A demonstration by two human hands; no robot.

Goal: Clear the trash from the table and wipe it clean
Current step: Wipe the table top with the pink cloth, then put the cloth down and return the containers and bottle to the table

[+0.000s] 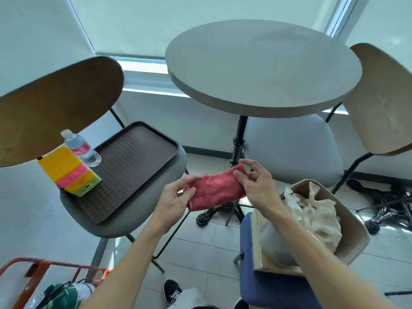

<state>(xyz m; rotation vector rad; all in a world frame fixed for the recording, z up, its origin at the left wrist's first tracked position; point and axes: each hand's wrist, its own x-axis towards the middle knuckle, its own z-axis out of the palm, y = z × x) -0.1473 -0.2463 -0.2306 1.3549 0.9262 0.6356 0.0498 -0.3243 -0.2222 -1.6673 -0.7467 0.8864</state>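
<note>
A red cloth (215, 189) is stretched between my two hands, below the near edge of the round grey table (263, 65). My left hand (178, 197) pinches its left end. Its right end is pinched by my right hand (256, 181). The tabletop shows nothing on it. A beige bin (350, 221) on a blue stool at the lower right holds crumpled paper and plastic trash (312, 210).
A brown tray (131, 166) lies on the grey chair at the left, carrying a water bottle (81, 148) and a yellow-and-pink carton (69, 171). A second chair (292, 148) stands behind the table post. An orange cart frame (40, 270) is at the bottom left.
</note>
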